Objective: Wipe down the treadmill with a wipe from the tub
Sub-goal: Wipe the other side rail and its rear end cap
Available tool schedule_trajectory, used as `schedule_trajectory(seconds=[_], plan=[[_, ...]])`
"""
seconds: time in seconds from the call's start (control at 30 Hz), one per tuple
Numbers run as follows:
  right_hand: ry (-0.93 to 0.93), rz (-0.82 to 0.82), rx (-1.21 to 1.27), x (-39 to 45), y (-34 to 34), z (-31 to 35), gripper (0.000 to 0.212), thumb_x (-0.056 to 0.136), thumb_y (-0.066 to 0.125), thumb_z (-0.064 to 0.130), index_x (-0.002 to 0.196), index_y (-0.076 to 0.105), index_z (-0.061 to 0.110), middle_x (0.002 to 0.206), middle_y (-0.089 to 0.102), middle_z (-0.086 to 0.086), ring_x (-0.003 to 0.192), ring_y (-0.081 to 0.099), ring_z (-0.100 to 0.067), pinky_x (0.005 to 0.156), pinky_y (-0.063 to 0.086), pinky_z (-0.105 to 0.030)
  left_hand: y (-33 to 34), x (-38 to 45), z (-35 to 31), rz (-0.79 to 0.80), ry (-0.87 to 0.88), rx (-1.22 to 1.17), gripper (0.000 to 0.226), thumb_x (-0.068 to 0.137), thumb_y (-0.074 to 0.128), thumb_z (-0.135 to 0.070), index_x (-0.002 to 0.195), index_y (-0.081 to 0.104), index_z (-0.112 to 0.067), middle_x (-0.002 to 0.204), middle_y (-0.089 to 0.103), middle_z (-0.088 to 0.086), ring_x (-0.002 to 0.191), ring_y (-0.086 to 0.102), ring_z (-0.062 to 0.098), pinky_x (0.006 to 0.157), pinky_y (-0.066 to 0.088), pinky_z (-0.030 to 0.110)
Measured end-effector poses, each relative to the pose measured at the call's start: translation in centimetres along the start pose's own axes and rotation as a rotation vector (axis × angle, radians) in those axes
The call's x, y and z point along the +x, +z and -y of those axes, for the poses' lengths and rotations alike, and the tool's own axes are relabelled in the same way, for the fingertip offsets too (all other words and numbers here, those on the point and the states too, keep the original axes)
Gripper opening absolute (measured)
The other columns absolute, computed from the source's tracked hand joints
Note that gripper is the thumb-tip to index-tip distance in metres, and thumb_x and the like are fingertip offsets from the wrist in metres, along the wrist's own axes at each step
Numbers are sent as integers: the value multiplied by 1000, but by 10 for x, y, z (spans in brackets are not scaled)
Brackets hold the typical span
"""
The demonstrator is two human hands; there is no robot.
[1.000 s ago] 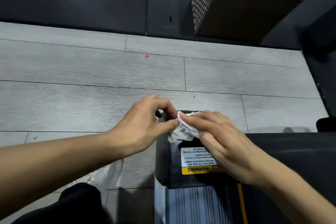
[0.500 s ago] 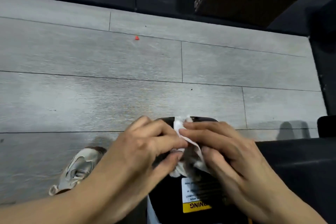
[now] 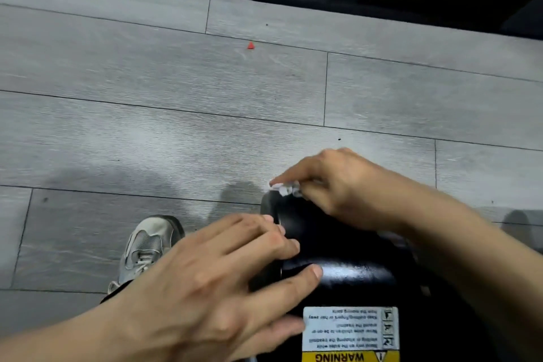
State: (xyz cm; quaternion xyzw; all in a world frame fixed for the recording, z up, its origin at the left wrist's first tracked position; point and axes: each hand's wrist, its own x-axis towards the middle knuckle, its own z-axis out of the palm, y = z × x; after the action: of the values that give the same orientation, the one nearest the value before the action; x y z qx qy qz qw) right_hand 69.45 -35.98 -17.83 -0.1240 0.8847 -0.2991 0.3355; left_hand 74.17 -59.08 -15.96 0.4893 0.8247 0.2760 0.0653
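Grey plank floor (image 3: 176, 141), perhaps laminate.

right hand (image 3: 343, 188) pinches a crumpled wipe (image 3: 284, 187) on the black treadmill (image 3: 346, 270) end cap; left hand (image 3: 223, 282) rests there too (fingers spread), beside a grey shoe (image 3: 147, 244).

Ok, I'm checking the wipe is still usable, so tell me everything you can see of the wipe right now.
The wipe is a small white, crumpled wad, looking like thin damp cloth or paper, with most of it hidden under the fingers. The right hand pinches it and holds it against the far top edge of the black treadmill end cap. Only a bunched corner sticks out to the left of the fingertips. The left hand rests on the cap nearer the camera and does not touch the wipe. Whether it is dirty cannot be told.
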Motion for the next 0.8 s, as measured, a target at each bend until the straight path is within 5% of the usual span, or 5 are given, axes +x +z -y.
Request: schedule_trajectory(seconds=[0.27,0.5,0.63,0.73,0.8], plan=[[-22,84,285,-18,-14,-12,46,96,54,6,119,73,42,120,71,18,110,66,-1,100,51,-30,0,3,-1,72,18,-17,38,95,68,-49,121,75,-22,125,69,3,122,63,19,102,52,32],[114,279,53,50,-1,-21,44,94,54,6,117,76,36,98,77,14,96,69,-8,91,55,-31,-7,9,2,118,58,-56,40,94,71,-45,124,74,-18,128,68,5,118,66,23,88,59,38],[50,144,161,3,-14,-23,47,95,53,3,117,75,38,105,76,15,102,70,-12,94,54,-36,-13,10,3,185,78,-24,45,95,68,-49,128,71,-19,131,66,4,120,64,21,81,61,39],[-18,53,335,-49,-23,-31,49,92,50,9,113,74,46,114,74,17,110,67,-38,93,53,-58,-14,11,2,206,67,-8,45,96,66,-52,129,69,-22,132,65,2,119,64,20,79,61,38],[36,2,334,-50,-18,-37,49,94,50,8,111,75,47,102,76,18,94,73,-25,86,59,-44,-15,12,0,220,66,-2,44,96,63,-53,130,68,-24,133,64,0,121,63,17,82,60,35]])
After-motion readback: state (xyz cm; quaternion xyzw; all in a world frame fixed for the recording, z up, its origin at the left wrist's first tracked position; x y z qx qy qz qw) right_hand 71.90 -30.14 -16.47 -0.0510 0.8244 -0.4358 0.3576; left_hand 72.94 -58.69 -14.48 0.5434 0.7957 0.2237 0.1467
